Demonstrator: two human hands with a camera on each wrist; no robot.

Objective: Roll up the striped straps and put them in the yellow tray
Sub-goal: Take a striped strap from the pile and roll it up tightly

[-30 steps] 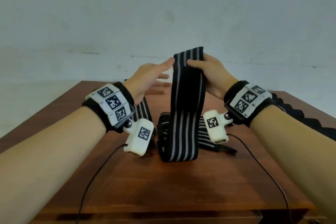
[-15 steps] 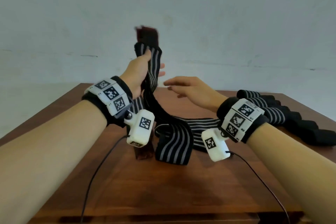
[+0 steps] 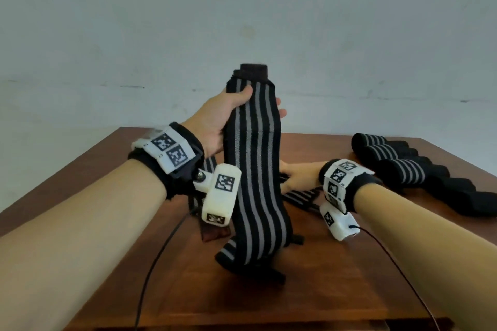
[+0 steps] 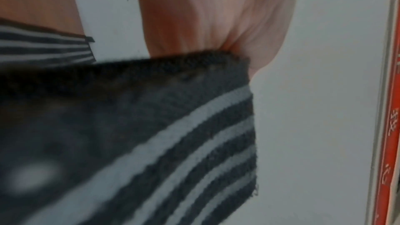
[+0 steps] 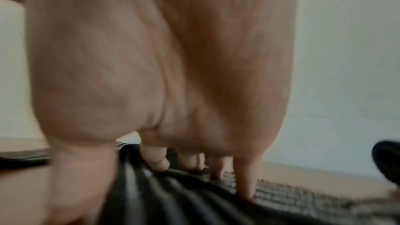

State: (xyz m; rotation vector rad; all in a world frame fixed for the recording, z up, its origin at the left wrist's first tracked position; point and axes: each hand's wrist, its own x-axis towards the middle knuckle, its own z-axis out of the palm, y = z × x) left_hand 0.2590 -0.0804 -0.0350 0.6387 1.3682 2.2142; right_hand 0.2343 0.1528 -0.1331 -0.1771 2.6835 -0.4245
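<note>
A black strap with grey stripes [image 3: 255,183] stands upright from the table, its lower end folded on the wood. My left hand [image 3: 262,101] grips it near the top, thumb in front and fingers behind; the left wrist view shows the palm [image 4: 216,14] against the strap's fuzzy end [image 4: 173,126]. My right hand [image 3: 295,177] is low behind the strap, on the part lying on the table. In the right wrist view its fingers [image 5: 244,189] reach straight down onto the strap [image 5: 162,194], thumb on the other side of a fold. No yellow tray is in view.
Several rolled striped straps [image 3: 403,174] lie in a row at the table's back right. The wooden table [image 3: 322,290] ends close in front of me. A thin black cable [image 3: 158,258] runs from each wrist camera across the table. A pale wall stands behind.
The right hand let go of the strap's top and dropped to the part on the table. The left hand took the top end and now holds the strap upright at the centre.
</note>
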